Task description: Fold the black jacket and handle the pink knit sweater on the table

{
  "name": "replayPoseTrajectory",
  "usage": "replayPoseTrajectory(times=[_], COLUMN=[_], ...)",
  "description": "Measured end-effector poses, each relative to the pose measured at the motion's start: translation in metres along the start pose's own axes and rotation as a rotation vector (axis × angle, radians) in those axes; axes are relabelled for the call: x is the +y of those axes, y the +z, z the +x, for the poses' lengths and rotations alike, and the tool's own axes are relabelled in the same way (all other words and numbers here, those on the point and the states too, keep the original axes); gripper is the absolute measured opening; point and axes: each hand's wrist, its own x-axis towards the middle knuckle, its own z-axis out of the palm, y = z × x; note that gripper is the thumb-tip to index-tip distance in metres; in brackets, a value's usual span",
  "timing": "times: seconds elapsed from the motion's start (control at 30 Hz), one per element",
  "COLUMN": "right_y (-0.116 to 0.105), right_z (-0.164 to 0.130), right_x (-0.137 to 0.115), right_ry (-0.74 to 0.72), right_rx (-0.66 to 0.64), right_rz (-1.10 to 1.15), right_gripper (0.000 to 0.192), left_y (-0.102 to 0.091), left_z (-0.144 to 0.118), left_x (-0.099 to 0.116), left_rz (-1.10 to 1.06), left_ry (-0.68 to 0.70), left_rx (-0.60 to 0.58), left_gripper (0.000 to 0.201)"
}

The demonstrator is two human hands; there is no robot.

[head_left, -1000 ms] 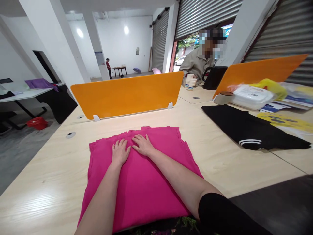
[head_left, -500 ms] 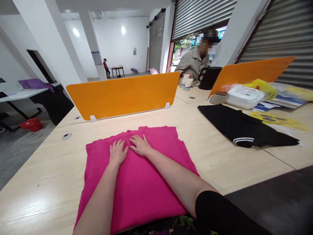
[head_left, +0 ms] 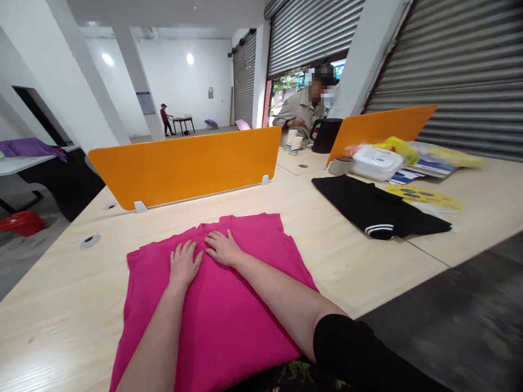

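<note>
A bright pink piece of cloth (head_left: 229,321), which looks like a folded garment, lies spread on the pale wooden table in front of me. My left hand (head_left: 184,264) rests flat on its upper part, fingers apart and palm down. Close beside it, my right hand (head_left: 223,247) also lies flat on the cloth with its fingers spread. Neither hand grips anything. The cloth's far edge is uneven, with small folds just beyond my fingertips. Its near edge reaches my body.
An orange divider (head_left: 188,166) stands behind the cloth. To the right lie a black garment (head_left: 376,204) with white stripes, a roll of tape (head_left: 341,165) and a white plastic container (head_left: 376,162). Across the table sits a person (head_left: 300,111) near paper cups (head_left: 296,145) and a black jug (head_left: 327,135).
My view has turned slightly right, so the scene sits further left. Both hands stay flat on the pink cloth. The person across the table has raised a hand.
</note>
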Motion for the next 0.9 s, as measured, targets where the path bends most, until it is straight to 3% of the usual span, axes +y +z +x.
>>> replayPoseTrajectory(times=[0.63,0.8,0.9], right_y=[0.002,0.002,-0.008], right_z=[0.002,0.007,-0.001], right_x=[0.003,0.007,0.018], right_ry=[-0.004,0.054,0.097], right_rx=[0.035,0.061,0.137], right_rz=[0.039,0.148,0.261], right_gripper=[0.035,0.040,0.039], left_y=[0.002,0.000,-0.001], left_z=[0.003,0.001,0.001], left_x=[-0.002,-0.002,-0.003], left_rz=[0.023,0.035,0.025], left_ry=[0.014,0.030,0.028], left_rx=[0.011,0.025,0.002], left_gripper=[0.048,0.049,0.051])
